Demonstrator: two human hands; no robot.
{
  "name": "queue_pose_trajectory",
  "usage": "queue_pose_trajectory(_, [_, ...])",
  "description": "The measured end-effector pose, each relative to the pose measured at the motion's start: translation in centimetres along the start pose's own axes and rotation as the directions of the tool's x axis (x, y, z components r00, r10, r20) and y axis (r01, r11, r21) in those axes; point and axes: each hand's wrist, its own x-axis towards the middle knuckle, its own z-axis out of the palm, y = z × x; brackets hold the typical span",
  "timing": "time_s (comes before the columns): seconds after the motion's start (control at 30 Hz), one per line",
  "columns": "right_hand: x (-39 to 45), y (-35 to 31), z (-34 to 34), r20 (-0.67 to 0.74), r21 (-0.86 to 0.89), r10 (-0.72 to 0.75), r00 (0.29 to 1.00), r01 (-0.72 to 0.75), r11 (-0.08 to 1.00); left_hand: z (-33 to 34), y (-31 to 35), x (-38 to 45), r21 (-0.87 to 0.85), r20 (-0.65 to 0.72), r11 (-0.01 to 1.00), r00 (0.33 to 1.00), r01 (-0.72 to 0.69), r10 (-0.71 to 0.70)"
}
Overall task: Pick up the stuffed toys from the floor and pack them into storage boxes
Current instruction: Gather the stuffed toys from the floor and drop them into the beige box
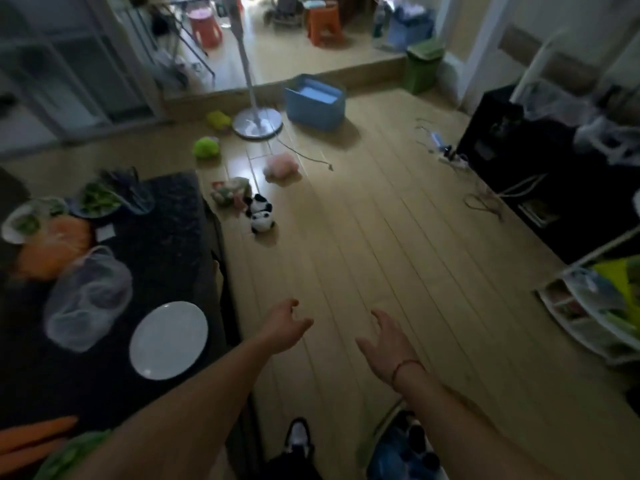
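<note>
Several stuffed toys lie on the wooden floor ahead of me: a black-and-white panda (260, 213), a multicoloured toy (230, 192) just left of it, a pink one (280, 167), a green one (206, 146) and a yellow-green one (219, 119) farther back. A blue storage box (314, 101) stands open beyond them, by the step. My left hand (285, 325) and my right hand (388, 337) reach forward low over the floor, both empty with fingers apart, well short of the toys.
A dark table (166, 237) on my left carries a white plate (169, 340), plastic bags and vegetables. A fan stand (257, 123) with a trailing cord sits beside the box. A black cabinet (540, 174) and cables line the right. A green bin (423, 65) stands at the back.
</note>
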Motion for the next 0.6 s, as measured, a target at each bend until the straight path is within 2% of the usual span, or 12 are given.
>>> queue_pose_trajectory(0.17, [5.1, -8.7, 1.2, 0.021, 0.045, -0.046, 0.999, 0.045, 0.998, -8.0, -1.8, 3.0, -0.177, -0.122, 0.984, 0.992, -0.006, -0.016])
queue_pose_trajectory(0.37, [12.1, -13.0, -0.2, 0.033, 0.039, -0.096, 0.995, 0.094, 0.995, -10.3, 0.2, 8.4, -0.347, -0.16, 0.937, 0.982, 0.038, -0.099])
queue_pose_trajectory(0.6, [25.4, -17.8, -5.5, 0.151, 0.035, -0.068, 0.986, 0.063, 0.997, -15.1, 6.1, 18.9, -0.355, -0.112, 0.929, 0.982, 0.1, -0.149])
